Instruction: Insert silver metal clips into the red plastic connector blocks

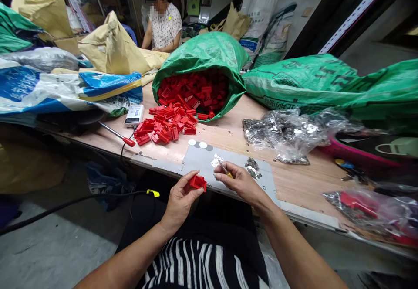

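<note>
Between thumb and fingers, my left hand (180, 199) pinches a small red plastic part (197, 182) just off the table's front edge. My right hand (240, 182) is closed around a slim tool with a yellow handle (229, 175) and a thin metal shaft; its exact kind is hard to make out. Beyond the right fingers, small bright metal pieces (216, 160) lie on a grey mat (196, 164). A heap of small darker metal pieces (253, 168) sits at the mat's right side. Farther back is a pile of red plastic parts (165, 125).
A green sack (209, 47) full of red parts opens toward me. Clear bags of metal pieces (287, 132) lie to the right. A white power bank (134, 115) and a red-tipped lever (128, 141) are at left. Across the table sits a person (165, 23).
</note>
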Motion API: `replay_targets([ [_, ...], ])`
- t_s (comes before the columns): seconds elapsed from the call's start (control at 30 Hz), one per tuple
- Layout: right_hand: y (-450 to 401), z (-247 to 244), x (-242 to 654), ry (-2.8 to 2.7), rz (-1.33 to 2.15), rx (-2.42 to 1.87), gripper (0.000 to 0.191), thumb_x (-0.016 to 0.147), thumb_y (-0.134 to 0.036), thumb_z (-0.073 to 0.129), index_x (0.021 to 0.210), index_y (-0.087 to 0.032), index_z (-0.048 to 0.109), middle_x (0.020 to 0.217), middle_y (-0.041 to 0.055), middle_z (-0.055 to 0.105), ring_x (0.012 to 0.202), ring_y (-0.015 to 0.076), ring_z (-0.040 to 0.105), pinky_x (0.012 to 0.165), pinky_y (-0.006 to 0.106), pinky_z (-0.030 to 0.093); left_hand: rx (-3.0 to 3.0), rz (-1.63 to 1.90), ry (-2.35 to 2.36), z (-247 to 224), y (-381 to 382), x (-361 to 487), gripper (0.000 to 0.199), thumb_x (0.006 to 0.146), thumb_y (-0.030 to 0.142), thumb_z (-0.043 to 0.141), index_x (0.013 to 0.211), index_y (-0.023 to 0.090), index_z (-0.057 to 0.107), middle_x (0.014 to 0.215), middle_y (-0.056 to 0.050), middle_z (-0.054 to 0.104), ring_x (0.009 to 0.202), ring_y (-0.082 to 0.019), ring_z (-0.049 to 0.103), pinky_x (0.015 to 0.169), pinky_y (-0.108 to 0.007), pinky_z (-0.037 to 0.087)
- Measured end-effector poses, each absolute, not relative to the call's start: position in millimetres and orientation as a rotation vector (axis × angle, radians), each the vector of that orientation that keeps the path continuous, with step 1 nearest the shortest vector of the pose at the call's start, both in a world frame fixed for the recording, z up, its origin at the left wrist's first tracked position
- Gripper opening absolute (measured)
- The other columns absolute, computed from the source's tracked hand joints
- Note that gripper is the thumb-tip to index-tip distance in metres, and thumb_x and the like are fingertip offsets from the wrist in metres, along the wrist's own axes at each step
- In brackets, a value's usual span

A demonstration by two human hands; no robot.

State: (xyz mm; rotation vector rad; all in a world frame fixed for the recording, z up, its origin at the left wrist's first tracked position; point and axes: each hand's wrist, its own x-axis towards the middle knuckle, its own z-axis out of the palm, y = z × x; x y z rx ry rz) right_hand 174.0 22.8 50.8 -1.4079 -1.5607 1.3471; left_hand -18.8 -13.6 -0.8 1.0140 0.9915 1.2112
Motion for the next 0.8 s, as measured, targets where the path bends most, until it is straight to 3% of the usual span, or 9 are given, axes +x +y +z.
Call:
replay_targets([
  [0.3,0.5,34.4,159.1,-1.645,1.296,-1.358,0.017,0.080,-0.034,0.062,0.084,-0.019,0.056,0.074,-0.0030,0.056,0.069,0.0118,0.048,0.064,0.024,0.038,1.311,1.216,0.964,9.2,-19.3,-17.0,0.040,0.076,0.025,0.069,0.116,0.025,0.065,0.108,-0.005,0.069,0.097,-0.021,0.065,0.092,-0.033,0.051],
  [0.57,-8.0,38.9,157.5,-1.328,1.544,-1.320,0.030,0.081,-0.047,0.061,0.085,-0.020,0.047,0.068,-0.0044,0.056,0.047,0.0058,0.037,0.044,0.020,0.026,0.969,1.131,0.851,11.8,-16.9,-15.3,0.047,0.075,0.024,0.070,0.121,0.023,0.061,0.107,-0.005,0.071,0.100,-0.020,0.065,0.094,-0.033,0.048],
  [0.67,-11.1,41.6,158.7,-1.283,1.585,-1.265,0.030,0.083,-0.047,0.059,0.086,-0.020,0.046,0.074,-0.0018,0.060,0.046,0.0050,0.039,0.043,0.020,0.023,0.787,1.122,0.774,13.2,-15.0,-13.7,0.051,0.073,0.022,0.071,0.123,0.022,0.059,0.108,-0.007,0.071,0.103,-0.020,0.063,0.097,-0.034,0.045],
  [0.8,-14.0,39.5,159.1,-1.276,1.584,-1.267,0.032,0.080,-0.046,0.063,0.085,-0.020,0.047,0.069,-0.0044,0.056,0.047,0.0050,0.038,0.044,0.019,0.027,0.654,1.087,0.718,15.4,-16.1,-11.3,0.056,0.072,0.021,0.071,0.126,0.022,0.056,0.110,-0.007,0.070,0.104,-0.020,0.063,0.097,-0.034,0.044],
])
